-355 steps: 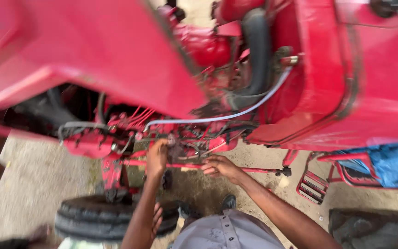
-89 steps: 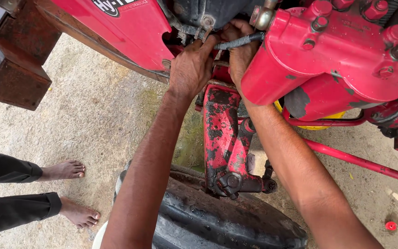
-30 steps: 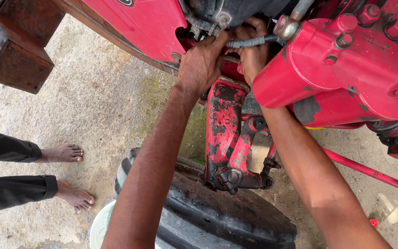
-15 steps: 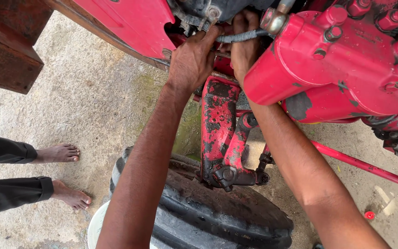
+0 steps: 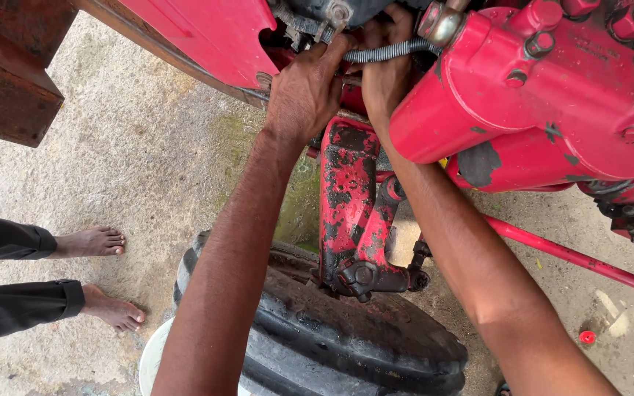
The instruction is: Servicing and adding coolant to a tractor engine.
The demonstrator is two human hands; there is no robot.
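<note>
The grey ribbed metal hose (image 5: 394,50) is now pinched by the left hand (image 5: 304,92) and gripped by the right hand (image 5: 384,73), shifted slightly rightward beneath the red tractor body (image 5: 207,37).

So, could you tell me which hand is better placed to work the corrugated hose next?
Probably the right hand: its fingers already wrap the hose, while the left hand rests beside it.

Head camera looks steeply down, close above the engine (image 5: 552,95).
</note>
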